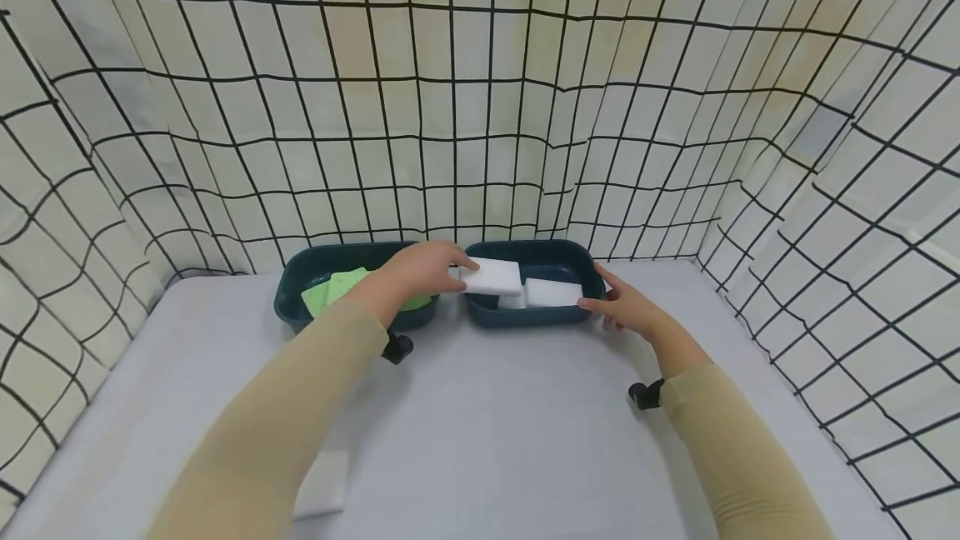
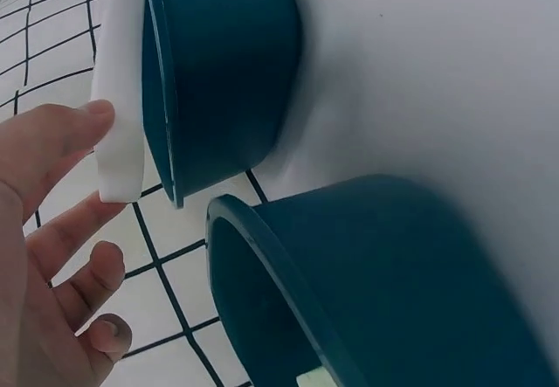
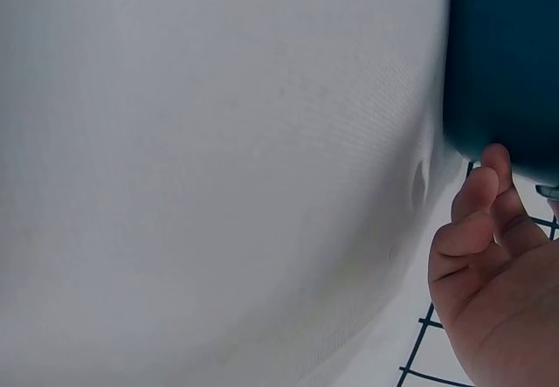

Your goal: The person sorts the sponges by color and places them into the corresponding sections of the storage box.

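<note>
My left hand [image 1: 420, 269] pinches a white rectangular sponge-like block [image 1: 492, 277] between thumb and fingers. The block overlaps the left rim of the right teal bin [image 1: 528, 320] in the head view; the left wrist view shows it edge-on beside the rim, the other fingers loosely bent. More white blocks [image 1: 553, 292] lie inside that bin. At its right end, my right hand [image 1: 633, 308] holds the rim, with the thumb over the near corner and fingers against the outer wall. Those fingertips [image 3: 496, 155] touch the teal side.
A second teal bin [image 1: 416, 321] with light green pieces [image 1: 345, 280] stands on the left, partly behind my left forearm. One white piece [image 1: 324, 482] lies on the white tabletop [image 1: 510, 432] near the front. Black wire grid [image 1: 491, 107] surrounds the back and sides.
</note>
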Demonstrator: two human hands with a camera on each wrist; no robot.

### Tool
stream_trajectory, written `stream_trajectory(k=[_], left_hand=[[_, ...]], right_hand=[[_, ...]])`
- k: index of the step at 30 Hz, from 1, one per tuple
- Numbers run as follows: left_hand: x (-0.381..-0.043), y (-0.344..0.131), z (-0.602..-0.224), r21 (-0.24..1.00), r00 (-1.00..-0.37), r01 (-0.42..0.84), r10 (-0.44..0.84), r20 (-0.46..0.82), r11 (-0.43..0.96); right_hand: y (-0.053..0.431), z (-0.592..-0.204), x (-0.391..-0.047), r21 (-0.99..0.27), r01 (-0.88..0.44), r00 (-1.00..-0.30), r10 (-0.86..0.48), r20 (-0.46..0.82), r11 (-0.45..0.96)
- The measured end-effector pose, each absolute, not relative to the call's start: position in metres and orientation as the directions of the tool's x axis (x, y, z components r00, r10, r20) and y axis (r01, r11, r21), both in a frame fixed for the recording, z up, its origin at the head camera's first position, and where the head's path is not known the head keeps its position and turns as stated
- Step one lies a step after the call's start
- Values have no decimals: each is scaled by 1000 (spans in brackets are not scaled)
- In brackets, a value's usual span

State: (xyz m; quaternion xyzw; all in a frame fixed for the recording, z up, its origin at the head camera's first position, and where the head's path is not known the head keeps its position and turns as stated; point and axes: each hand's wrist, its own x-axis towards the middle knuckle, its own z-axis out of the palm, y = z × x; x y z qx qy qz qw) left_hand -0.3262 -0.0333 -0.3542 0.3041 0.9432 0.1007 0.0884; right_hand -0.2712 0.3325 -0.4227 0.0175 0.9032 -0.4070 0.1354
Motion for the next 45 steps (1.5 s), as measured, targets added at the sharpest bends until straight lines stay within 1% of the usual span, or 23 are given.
stream_trajectory(k=[6, 13, 16, 21, 26, 29, 37, 45], left_hand=[[-333, -15, -355, 161, -791, 578, 598, -129, 800], [-336, 3, -359, 110, -767, 609, 618, -174, 786], [-335, 8, -362, 98, -766, 609, 616, -184, 787], [-333, 10, -363, 116, -777, 594, 605, -175, 796], [-335, 5, -362, 151, -791, 578, 596, -137, 802], [-338, 3, -363, 155, -798, 566, 586, -141, 809], [-340, 7, -369, 144, -768, 591, 609, -197, 793], [-341, 10, -371, 166, -769, 590, 612, -182, 790]], right_hand=[[333, -425, -272, -729, 152, -961, -72, -265, 667], [333, -423, -272, -733, 154, -960, -75, -269, 663], [333, -421, -272, -738, 160, -958, -77, -276, 656], [331, -422, -272, -741, 163, -959, -73, -275, 651], [333, -425, -274, -737, 157, -960, -74, -270, 657], [334, -424, -273, -739, 158, -961, -71, -268, 655], [336, -426, -275, -746, 155, -961, -78, -267, 648], [335, -426, -275, -738, 161, -961, -66, -268, 655]])
